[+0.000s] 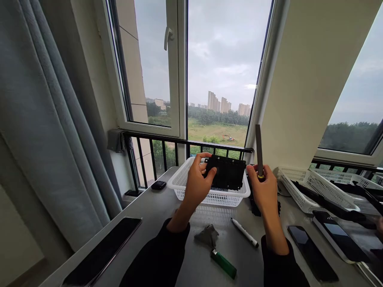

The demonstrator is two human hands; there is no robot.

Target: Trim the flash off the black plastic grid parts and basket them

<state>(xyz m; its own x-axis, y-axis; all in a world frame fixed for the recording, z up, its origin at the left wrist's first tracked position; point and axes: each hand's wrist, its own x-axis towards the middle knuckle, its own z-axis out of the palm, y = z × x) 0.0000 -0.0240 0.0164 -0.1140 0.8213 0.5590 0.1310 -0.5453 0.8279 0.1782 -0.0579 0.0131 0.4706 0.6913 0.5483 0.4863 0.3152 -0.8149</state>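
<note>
My left hand (201,177) grips a thin black plastic panel (227,172) by its left end, thumb on the face and fingers behind. The panel is rectangular, with small notches and tabs along its edges, and is tilted up over a white plastic basket (215,198). In my right hand (263,183) is a flat file (259,149), its grey blade pointing up and a bit of yellow at its base; the handle is hidden in the palm. My right fingertips are close to the panel's right edge; whether they touch it I cannot tell.
A green lighter (224,264), a grey cloth scrap (208,236) and a white marker (244,232) lie in front. Phones (312,253) lie at right, a dark tablet-like slab (104,251) at left. More white baskets (295,187) with black parts stand right, near another person's hand (379,227).
</note>
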